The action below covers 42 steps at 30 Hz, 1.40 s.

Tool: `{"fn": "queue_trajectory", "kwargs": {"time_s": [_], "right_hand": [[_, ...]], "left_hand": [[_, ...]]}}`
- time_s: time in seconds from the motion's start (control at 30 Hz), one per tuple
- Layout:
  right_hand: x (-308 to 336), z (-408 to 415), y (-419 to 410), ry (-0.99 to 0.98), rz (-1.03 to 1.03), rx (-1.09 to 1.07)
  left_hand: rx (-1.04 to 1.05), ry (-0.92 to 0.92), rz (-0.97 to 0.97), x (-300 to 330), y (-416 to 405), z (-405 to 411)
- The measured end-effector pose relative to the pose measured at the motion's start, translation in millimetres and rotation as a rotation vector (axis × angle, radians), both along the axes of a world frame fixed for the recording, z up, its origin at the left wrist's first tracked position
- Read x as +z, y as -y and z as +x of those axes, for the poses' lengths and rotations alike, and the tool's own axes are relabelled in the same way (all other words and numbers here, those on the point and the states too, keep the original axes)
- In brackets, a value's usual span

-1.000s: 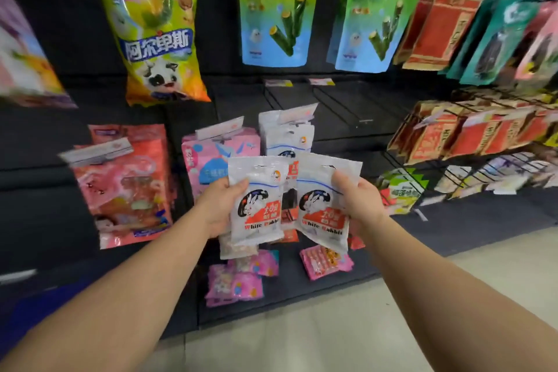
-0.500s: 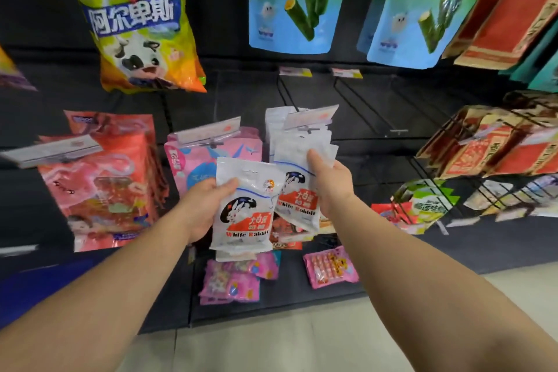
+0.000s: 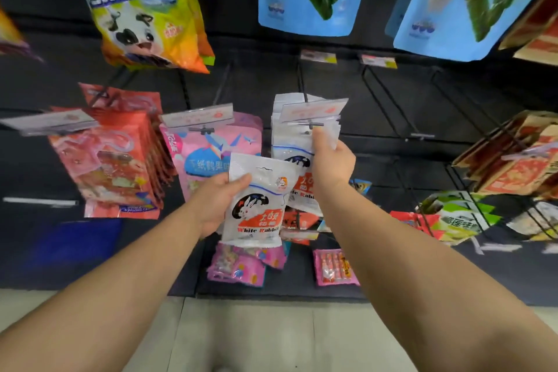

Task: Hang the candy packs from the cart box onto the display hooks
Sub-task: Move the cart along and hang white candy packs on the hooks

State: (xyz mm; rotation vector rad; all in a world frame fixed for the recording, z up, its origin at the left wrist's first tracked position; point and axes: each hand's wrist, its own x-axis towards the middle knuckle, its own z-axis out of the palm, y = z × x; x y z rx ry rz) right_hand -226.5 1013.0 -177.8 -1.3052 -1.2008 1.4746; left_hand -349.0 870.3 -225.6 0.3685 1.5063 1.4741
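Leftmost, red packs [image 3: 114, 160] fill one hook, and pink packs [image 3: 217, 154] fill the next. Neither needs action. The left hand [image 3: 216, 205] is clamped on a white pack [image 3: 256, 202], thumb on its front and fingers behind (its hang hole is free, below the hook line). This pack waits its turn.

Next right, the white stack [image 3: 302, 118] hangs on the hook [image 3: 311, 124] under a price tag [image 3: 314, 107]. The right hand [image 3: 330, 160] pinches the top of a second pack [image 3: 302, 187] and holds it at the hook tip. Judged from this, one pack is mid-hanging and one remains in hand. Several bare hooks [image 3: 392, 106] stand further right, so the rack is only partly stocked.

Not determinable: whether the second pack's hole is already over the hook, since the right hand's fingers cover that spot. The cart box is out of view, so the remaining stock is unknown. Loose packs lie on the bottom shelf [image 3: 392, 281].
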Motion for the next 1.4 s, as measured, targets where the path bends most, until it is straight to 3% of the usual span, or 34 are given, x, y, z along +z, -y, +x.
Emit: {"fn": "queue_trajectory", "kwargs": {"time_s": [0.23,0.43,0.6,0.73,0.8,1.0,1.4], "right_hand": [[2,0,-14,0.091,0.043,0.097],[-7,11,-20,0.053,-0.058,0.221],[-12,37,-26,0.127,0.003,0.074],[-1,53,-16,-0.083,-0.031,0.362],[6,53,-19,-0.09,-0.038,0.502],[14,32,-31,0.029,-0.047,0.396],[4,21,-31,-0.143,-0.085,0.347]], "left_hand": [[0.093,-0.042,0.006,-1,3,25],[0.143,-0.076,-0.007,7,-5,32],[0.124,-0.102,0.015,18,-24,43],[0.13,-0.116,0.027,30,-49,55],[0.163,-0.124,0.033,37,-61,61],[0.288,-0.113,-0.022,45,-84,62],[0.298,-0.103,-0.018,47,-90,58]]}}
